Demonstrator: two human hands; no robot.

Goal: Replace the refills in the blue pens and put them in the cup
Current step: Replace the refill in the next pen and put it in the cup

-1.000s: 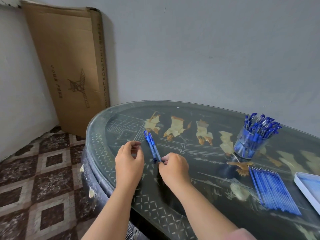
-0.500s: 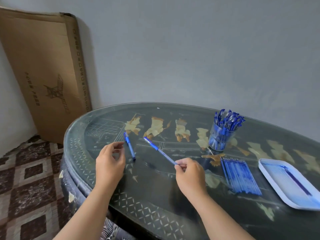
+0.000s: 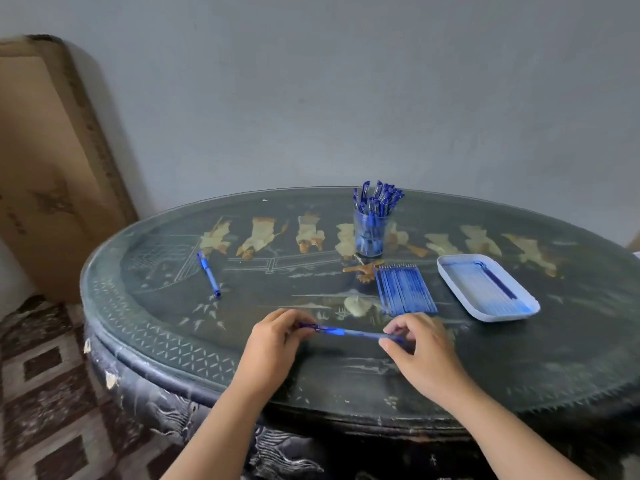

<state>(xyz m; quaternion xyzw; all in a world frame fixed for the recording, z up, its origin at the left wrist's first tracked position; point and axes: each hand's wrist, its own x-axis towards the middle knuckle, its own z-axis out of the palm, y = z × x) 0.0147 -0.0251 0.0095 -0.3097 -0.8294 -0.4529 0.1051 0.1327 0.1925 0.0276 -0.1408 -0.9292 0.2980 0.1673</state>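
Both hands meet at lower centre: the left hand [image 3: 273, 344] pinches one end of a blue pen [image 3: 349, 332] and the right hand [image 3: 422, 351] pinches the other, holding it level just above the table [image 3: 156, 334]. Another pen [image 3: 209, 273] lies at centre left. The cup [image 3: 369, 233] (full of blue pens) stands above centre, with the row of refills [image 3: 405, 289] and the tray [image 3: 519, 315] to its lower right.

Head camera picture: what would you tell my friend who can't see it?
A left hand and a right hand pinch one blue pen by its ends over a dark oval table. Behind them are a clear cup full of blue pens, a row of blue refills and a white tray. A second pen lies to the left.
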